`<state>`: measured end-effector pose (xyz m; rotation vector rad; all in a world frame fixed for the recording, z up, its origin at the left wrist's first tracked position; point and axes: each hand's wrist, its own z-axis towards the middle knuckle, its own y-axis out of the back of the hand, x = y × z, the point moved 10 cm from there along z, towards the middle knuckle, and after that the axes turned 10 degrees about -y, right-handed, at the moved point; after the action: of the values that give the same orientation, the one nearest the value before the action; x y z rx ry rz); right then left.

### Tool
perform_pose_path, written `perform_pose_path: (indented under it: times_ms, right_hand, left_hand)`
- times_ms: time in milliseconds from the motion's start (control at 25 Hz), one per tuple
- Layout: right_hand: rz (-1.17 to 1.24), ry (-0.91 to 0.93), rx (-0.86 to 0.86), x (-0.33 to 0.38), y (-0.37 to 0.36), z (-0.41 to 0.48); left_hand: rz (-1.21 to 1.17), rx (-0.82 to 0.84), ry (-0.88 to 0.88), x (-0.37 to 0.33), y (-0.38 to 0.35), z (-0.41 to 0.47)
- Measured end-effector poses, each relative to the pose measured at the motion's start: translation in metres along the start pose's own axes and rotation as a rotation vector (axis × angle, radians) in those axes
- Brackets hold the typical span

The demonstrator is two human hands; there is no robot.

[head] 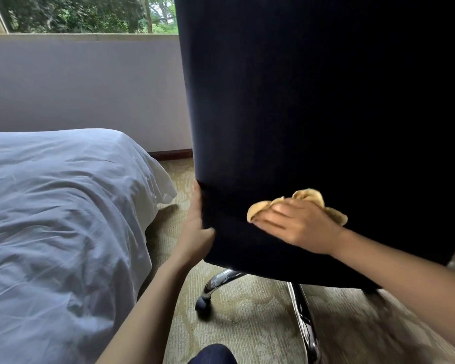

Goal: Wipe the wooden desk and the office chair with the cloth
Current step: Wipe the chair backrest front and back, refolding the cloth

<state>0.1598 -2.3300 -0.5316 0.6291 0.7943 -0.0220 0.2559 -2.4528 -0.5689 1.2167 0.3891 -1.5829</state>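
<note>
Nearest, a dark knee (212,354) at bottom edge, patterned carpet (237,306) under the chrome chair base (304,319) with one caster (203,306). Both hands well apart on the office chair (313,114), its dark back facing the camera: left hand (196,227) clamped round the lower left edge, thumb on the back face; right hand (297,223) pressed flat over the tan cloth (309,199), low on the backrest. Left: bed (55,206), white rumpled cover; beyond, pale wall (84,85), then window (84,14) with trees.
</note>
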Motion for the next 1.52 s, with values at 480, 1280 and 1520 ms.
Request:
perform_pose_path:
  times_ms: [480,1280,1520]
  right_hand:
    - [0.001,-0.609,-0.56,-0.093,0.071,0.107]
    - [0.351,-0.132,0.029,0.043,-0.045,-0.043]
    - [0.126,-0.391,-0.3,-0.048,0.025,0.027]
  left_hand:
    - [0.437,0.167,-0.177,0.012,0.008,-0.003]
    - [0.465,0.188,-0.16,0.018,0.009,-0.002]
    - [0.437,0.159,-0.171,0.015,0.01,-0.004]
